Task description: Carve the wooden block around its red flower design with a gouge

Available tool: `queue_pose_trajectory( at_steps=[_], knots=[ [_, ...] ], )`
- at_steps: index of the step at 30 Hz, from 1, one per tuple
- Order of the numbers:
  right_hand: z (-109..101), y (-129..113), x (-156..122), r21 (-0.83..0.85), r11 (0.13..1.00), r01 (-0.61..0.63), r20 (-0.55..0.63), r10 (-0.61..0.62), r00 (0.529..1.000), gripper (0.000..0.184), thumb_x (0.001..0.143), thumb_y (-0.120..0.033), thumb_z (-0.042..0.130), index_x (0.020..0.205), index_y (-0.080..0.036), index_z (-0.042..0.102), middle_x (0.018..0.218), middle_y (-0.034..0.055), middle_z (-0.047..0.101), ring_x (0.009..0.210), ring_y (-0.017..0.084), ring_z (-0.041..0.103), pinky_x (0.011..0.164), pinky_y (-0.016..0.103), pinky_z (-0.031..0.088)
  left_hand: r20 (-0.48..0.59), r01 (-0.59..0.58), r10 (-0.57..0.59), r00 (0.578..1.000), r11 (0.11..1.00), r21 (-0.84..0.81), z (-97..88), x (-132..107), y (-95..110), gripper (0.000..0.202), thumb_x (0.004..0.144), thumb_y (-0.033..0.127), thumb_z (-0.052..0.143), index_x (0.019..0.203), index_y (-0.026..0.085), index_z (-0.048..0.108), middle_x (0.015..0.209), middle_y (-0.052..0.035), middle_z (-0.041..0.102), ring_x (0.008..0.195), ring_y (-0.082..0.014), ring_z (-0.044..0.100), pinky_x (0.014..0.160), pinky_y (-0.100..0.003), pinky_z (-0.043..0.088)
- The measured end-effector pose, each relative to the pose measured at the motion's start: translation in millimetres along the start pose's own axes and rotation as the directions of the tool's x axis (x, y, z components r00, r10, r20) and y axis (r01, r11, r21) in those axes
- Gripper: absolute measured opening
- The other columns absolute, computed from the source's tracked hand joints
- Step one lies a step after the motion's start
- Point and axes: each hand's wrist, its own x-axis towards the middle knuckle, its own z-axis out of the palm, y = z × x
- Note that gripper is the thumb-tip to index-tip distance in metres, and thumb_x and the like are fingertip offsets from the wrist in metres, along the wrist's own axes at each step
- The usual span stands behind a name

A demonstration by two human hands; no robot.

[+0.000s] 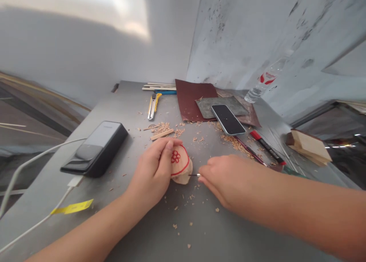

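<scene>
My left hand (154, 170) is closed around a small rounded piece of light wood (180, 166) with a red outline and a red flower drawn on it, pressing it to the grey table (160, 231). My right hand (225, 176) is closed on a thin metal tool (194, 174). The tool's tip touches the right edge of the wood piece. Wood shavings (162, 129) lie scattered around both hands.
A black power bank (97, 147) with a white cable sits at the left. A phone (228, 119), sandpaper sheets (191, 98), a red marker (265, 146), a yellow utility knife (153, 105), wooden blocks (309, 146) and a plastic bottle (261, 83) lie further back.
</scene>
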Motion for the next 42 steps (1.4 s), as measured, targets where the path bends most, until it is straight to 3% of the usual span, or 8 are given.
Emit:
queue_pose_trajectory(
  at_steps=[5, 10, 14, 18, 23, 27, 34, 42],
  knots=[
    [-18, 11, -4, -0.088, 0.996, -0.016, 0.079, 0.023, 0.997, 0.03, 0.102, -0.023, 0.053, 0.078, -0.021, 0.07, 0.072, 0.0051, 0.069, 0.062, 0.02, 0.062, 0.058, 0.034, 0.034, 0.094, 0.262, -0.246, 0.965, 0.928, -0.265, 1.0, 8, -2, 0.041, 0.101, 0.054, 0.056, 0.108, 0.018, 0.076, 0.1, -0.0085, 0.075, 0.09, -0.0249, 0.067, 0.081, -0.035, 0.05],
    [-18, 21, 6, 0.273, 0.959, -0.077, -0.149, 0.122, 0.981, 0.03, 0.106, -0.036, 0.053, 0.091, -0.022, 0.075, 0.075, 0.0011, 0.069, 0.068, 0.018, 0.06, 0.062, 0.03, 0.04, 0.166, 0.422, -0.413, 0.896, 0.672, -0.608, -6.6, 16, 2, 0.036, 0.087, 0.05, 0.075, 0.1, 0.017, 0.077, 0.101, -0.0097, 0.079, 0.088, -0.0233, 0.071, 0.076, -0.03, 0.054],
    [-4, 15, 20, 0.607, 0.793, -0.06, -0.158, 0.194, 0.968, 0.034, 0.1, -0.041, 0.065, 0.131, -0.027, 0.072, 0.075, -0.0026, 0.065, 0.063, 0.015, 0.053, 0.056, 0.027, 0.039, 0.153, 0.439, -0.498, 0.853, 0.529, -0.726, -12.1, 21, 10, 0.028, 0.085, 0.04, 0.072, 0.089, 0.013, 0.079, 0.087, -0.0113, 0.079, 0.074, -0.0201, 0.072, 0.066, -0.026, 0.054],
    [15, 5, 28, 0.816, 0.577, 0.04, -0.158, 0.156, 0.975, 0.041, 0.1, -0.038, 0.068, 0.141, -0.033, 0.065, 0.082, -0.0033, 0.067, 0.067, 0.013, 0.058, 0.059, 0.025, 0.046, 0.199, 0.456, -0.514, 0.835, 0.441, -0.773, -13.3, 21, 13, 0.032, 0.087, 0.042, 0.07, 0.092, 0.012, 0.078, 0.084, -0.0124, 0.079, 0.069, -0.0208, 0.072, 0.062, -0.027, 0.055],
    [40, -2, 26, 0.919, 0.368, 0.141, -0.215, 0.169, 0.962, 0.044, 0.105, -0.03, 0.062, 0.148, -0.025, 0.058, 0.118, 0.0079, 0.076, 0.107, 0.021, 0.074, 0.092, 0.032, 0.06, 0.191, 0.397, -0.404, 0.895, 0.525, -0.753, -12.0, 17, 7, 0.04, 0.087, 0.051, 0.077, 0.103, 0.014, 0.077, 0.104, -0.0116, 0.079, 0.088, -0.023, 0.073, 0.075, -0.029, 0.059],
    [47, -2, 21, 0.9, 0.359, 0.246, -0.317, 0.156, 0.936, 0.048, 0.106, -0.026, 0.057, 0.154, -0.029, 0.053, 0.141, 0.0096, 0.069, 0.126, 0.022, 0.069, 0.11, 0.038, 0.056, 0.19, 0.377, -0.341, 0.92, 0.65, -0.659, -8.8, 13, 1, 0.042, 0.093, 0.057, 0.074, 0.11, 0.02, 0.072, 0.1, -0.0049, 0.076, 0.086, -0.0178, 0.069, 0.075, -0.025, 0.055],
    [47, 5, 13, 0.827, 0.515, 0.224, -0.35, 0.159, 0.923, 0.059, 0.096, -0.027, 0.072, 0.152, -0.034, 0.057, 0.11, 0.0049, 0.071, 0.071, 0.013, 0.062, 0.063, 0.025, 0.056, 0.148, 0.28, -0.237, 0.96, 0.833, -0.477, 1.9, 5, 0, 0.034, 0.099, 0.053, 0.07, 0.115, 0.023, 0.065, 0.106, -0.0036, 0.071, 0.092, -0.0175, 0.066, 0.082, -0.028, 0.056],
    [44, 1, 12, 0.792, 0.549, 0.266, -0.386, 0.112, 0.916, 0.065, 0.091, -0.016, 0.065, 0.154, -0.024, 0.054, 0.114, 0.0062, 0.066, 0.065, 0.009, 0.055, 0.056, 0.023, 0.051, 0.137, 0.235, -0.195, 0.971, 0.884, -0.405, 2.8, 2, -3, 0.027, 0.104, 0.048, 0.062, 0.118, 0.025, 0.063, 0.105, -0.0025, 0.068, 0.09, -0.0162, 0.064, 0.08, -0.026, 0.056]
  ],
)
